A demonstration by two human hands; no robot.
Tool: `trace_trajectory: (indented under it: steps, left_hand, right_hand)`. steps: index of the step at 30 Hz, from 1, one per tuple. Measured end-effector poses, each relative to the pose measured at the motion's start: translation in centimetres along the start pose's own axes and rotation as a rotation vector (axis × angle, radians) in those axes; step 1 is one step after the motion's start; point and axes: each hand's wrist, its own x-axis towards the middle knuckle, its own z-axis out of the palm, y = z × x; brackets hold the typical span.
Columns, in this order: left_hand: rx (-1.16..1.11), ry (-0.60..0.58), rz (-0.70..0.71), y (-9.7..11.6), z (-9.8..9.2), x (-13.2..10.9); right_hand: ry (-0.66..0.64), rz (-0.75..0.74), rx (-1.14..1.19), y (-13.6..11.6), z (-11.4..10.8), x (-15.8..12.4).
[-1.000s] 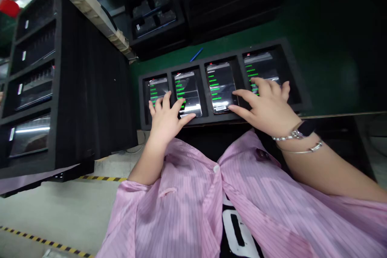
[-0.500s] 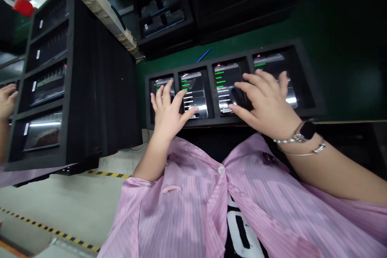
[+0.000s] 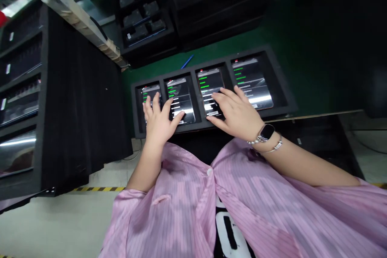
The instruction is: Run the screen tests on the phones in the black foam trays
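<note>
Left hand (image 3: 159, 123) spans 2 phones (image 3: 178, 88), right hand (image 3: 237, 113) a 3rd phone (image 3: 208, 82), both open, gripping nothing.

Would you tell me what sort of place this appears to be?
It looks like an electronics factory's phone testing line: smartphones showing green test text in a black foam tray, more foam trays stacked nearby, and a pink striped smock, probably anti-static.

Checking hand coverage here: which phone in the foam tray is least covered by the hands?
The rightmost phone of the four, almost wholly uncovered; the left hand and right hand lie over the other three.
</note>
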Motion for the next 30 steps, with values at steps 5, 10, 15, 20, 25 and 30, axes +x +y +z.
trace_trajectory:
  steps: [5,10,15,20,25,30]
  left_hand:
    - [-0.068,0.12,-0.005,-1.1,-1.0,-0.9]
    - [-0.066,0.218,-0.155,-5.0,-2.5,-2.7]
    - [-0.106,0.132,-0.23,-7.1,-2.2,-2.9]
    - [-0.082,0.045,-0.268,-6.9,-2.0,-2.4]
    - [-0.06,0.058,-0.245,-6.7,-2.9,-2.7]
    - [-0.146,0.156,-0.003,-6.5,-4.9,3.0]
  right_hand:
    - [0.028,0.056,0.075,1.4,-1.4,-0.6]
    - [0.071,0.243,-0.023,4.5,-3.4,-2.7]
    - [0.158,0.321,-0.094,5.9,-2.7,-3.7]
    - [0.158,0.334,-0.116,5.1,-2.2,-3.4]
    - [0.223,0.305,-0.023,5.8,-3.3,-3.7]
    - [0.305,0.231,0.003,8.4,-5.6,1.1]
